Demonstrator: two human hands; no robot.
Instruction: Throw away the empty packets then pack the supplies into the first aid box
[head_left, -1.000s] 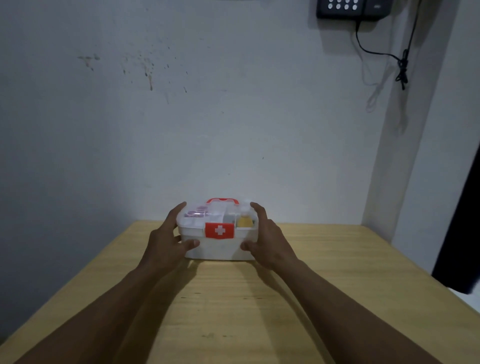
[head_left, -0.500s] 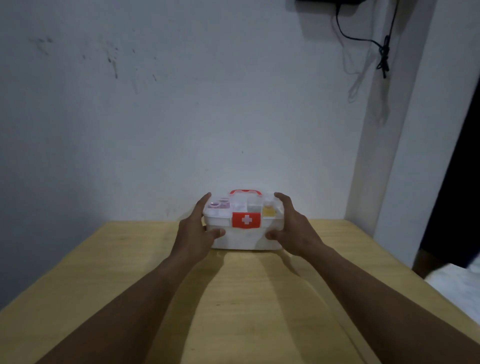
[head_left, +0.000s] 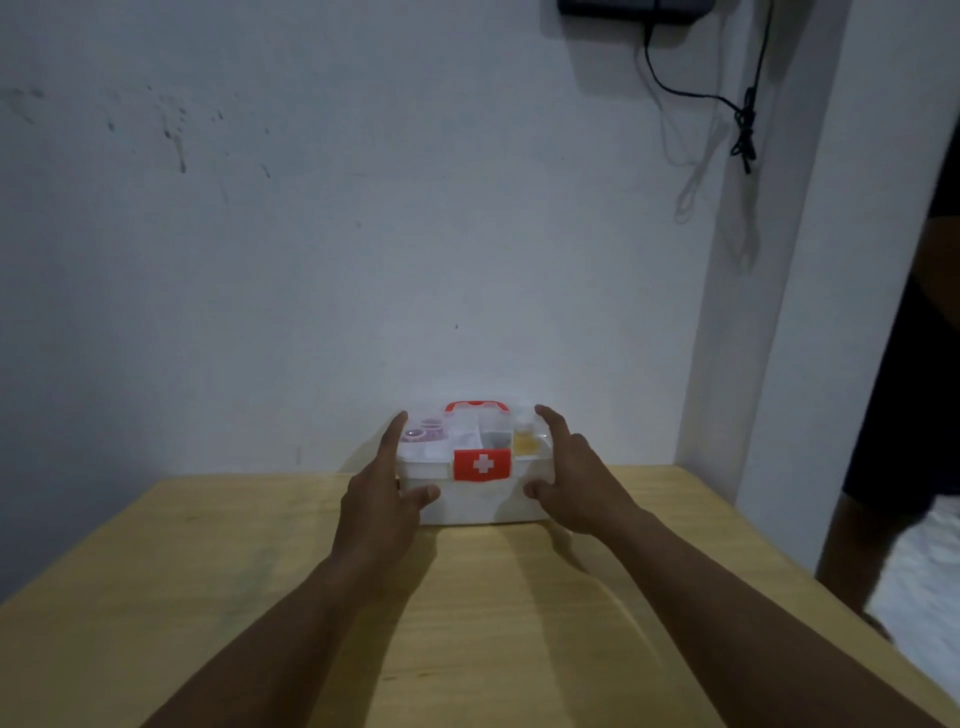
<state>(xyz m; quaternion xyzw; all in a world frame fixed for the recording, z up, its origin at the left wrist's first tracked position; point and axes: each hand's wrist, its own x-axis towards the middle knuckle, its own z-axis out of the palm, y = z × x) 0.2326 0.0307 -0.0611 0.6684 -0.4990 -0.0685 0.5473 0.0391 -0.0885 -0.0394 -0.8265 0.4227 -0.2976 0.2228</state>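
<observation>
A white first aid box (head_left: 475, 501) with a clear lid, a red handle and a red latch bearing a white cross stands at the far end of the wooden table (head_left: 208, 597), near the wall. The lid is down, and purple rolls and a yellow item show through it. My left hand (head_left: 382, 501) holds the box's left side, thumb on the front wall. My right hand (head_left: 576, 483) holds the right side the same way, fingers stretched along the lid's edge.
The white wall (head_left: 363, 260) rises just behind the box. A black device with a hanging cable (head_left: 743, 114) is mounted high on the right. Another person's leg (head_left: 878, 467) stands beyond the table's right edge, over a pale floor patch.
My view has swung a little to the right and the box now sits more central. Both hands have stayed on the box's sides, with the fingers stretched out straighter.
</observation>
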